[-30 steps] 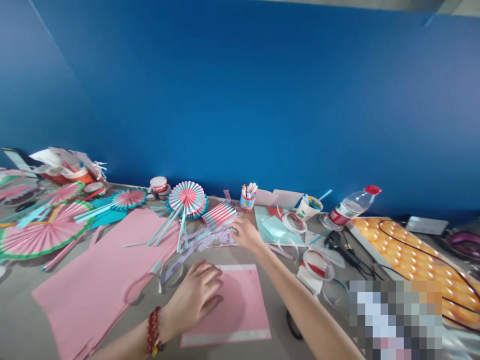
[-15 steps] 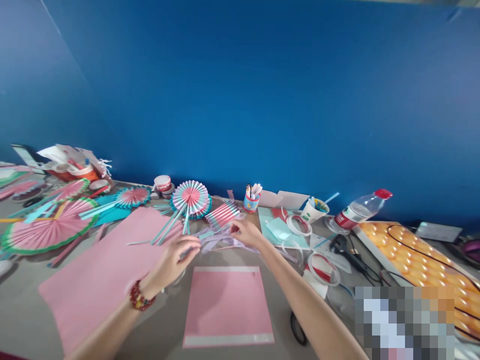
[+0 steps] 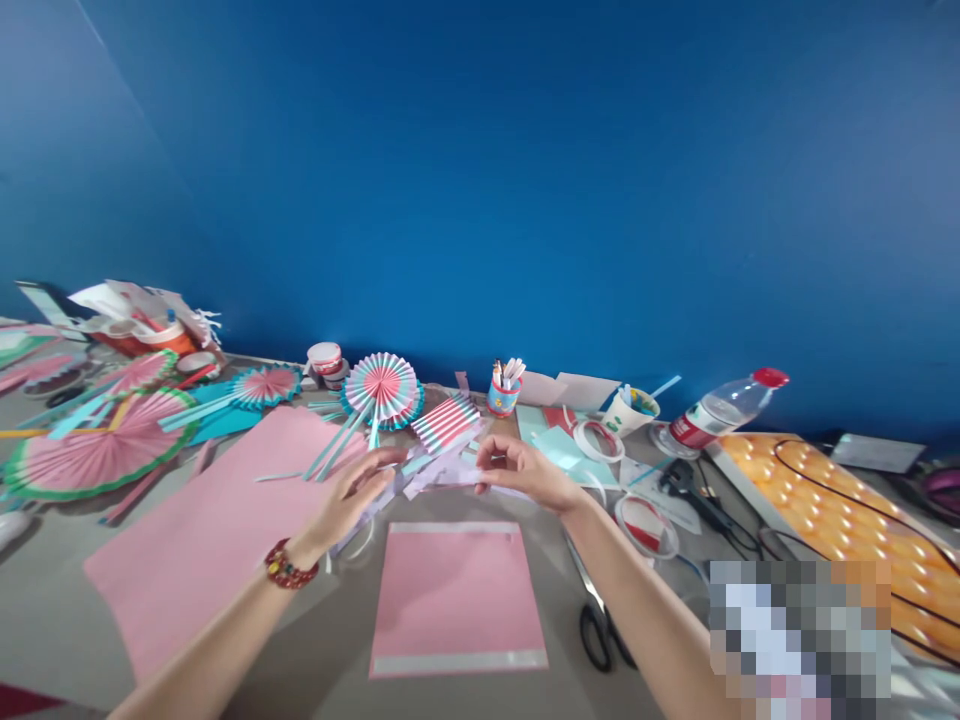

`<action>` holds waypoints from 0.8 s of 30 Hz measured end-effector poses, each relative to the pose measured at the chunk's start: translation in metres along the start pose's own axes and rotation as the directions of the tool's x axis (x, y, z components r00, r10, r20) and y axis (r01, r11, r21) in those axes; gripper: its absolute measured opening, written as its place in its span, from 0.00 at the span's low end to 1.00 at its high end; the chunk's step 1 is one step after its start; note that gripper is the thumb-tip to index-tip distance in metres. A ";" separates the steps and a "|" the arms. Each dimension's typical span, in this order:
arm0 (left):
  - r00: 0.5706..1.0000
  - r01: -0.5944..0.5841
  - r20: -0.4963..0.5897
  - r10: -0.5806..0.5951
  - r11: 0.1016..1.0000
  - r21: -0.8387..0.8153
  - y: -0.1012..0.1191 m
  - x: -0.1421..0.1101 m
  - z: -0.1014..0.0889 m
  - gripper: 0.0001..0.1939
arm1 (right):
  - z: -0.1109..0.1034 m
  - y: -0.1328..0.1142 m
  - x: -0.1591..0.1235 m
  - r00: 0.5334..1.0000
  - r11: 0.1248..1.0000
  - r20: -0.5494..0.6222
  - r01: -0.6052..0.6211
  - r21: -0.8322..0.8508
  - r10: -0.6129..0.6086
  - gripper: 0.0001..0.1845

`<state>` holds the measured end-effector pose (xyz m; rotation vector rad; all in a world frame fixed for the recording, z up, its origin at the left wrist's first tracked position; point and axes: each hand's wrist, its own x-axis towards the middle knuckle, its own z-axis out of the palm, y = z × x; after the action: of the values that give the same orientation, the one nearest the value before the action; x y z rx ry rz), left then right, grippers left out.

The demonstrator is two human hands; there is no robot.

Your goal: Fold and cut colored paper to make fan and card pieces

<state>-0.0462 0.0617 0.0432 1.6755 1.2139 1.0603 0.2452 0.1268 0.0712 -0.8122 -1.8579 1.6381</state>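
Observation:
Lilac paper strips [image 3: 441,474] lie in a loose bundle between my two hands. My left hand [image 3: 360,495], with a red bead bracelet at the wrist, curls its fingers and thumb around the bundle's left end. One strip slants down beneath this hand. My right hand [image 3: 529,475] pinches the strips' right end with bent fingers; the exact grip is partly hidden. Just behind the strips rests a striped pleated paper [image 3: 448,423]. Nearer to me, a pink paper sheet [image 3: 457,600] lies flat with whitish tape bands along its far and near edges.
A large pink sheet [image 3: 202,540] and several folded paper fans [image 3: 381,388] lie left. Scissors [image 3: 596,625] sit beside my right forearm. Tape rolls [image 3: 646,525], a pen cup [image 3: 504,390], a paper cup [image 3: 630,410] and a water bottle [image 3: 716,415] stand farther right and back.
My left hand has shifted slightly up, and a lilac strip now shows beneath it. My right hand has moved a little right and down, its fingers now at the strips. More of the scissors shows.

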 end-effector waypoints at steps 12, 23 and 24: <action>0.879 -0.051 0.476 0.029 0.998 0.033 0.003 0.016 0.028 0.14 | 0.009 -0.019 -0.031 0.999 0.960 0.046 0.003 0.281 -0.016 0.12; 0.859 0.225 0.487 -0.156 0.971 -0.086 0.003 -0.003 0.032 0.14 | 0.004 -0.010 -0.054 0.997 0.981 -0.035 -0.066 0.182 0.074 0.08; 0.876 0.220 0.451 -0.168 0.973 -0.066 0.004 -0.006 0.030 0.15 | 0.005 -0.008 -0.058 0.994 0.984 -0.039 -0.095 0.150 0.102 0.07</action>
<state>-0.0177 0.0514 0.0354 1.5560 0.9737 0.5671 0.2805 0.0805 0.0785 -0.8821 -1.6651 1.7787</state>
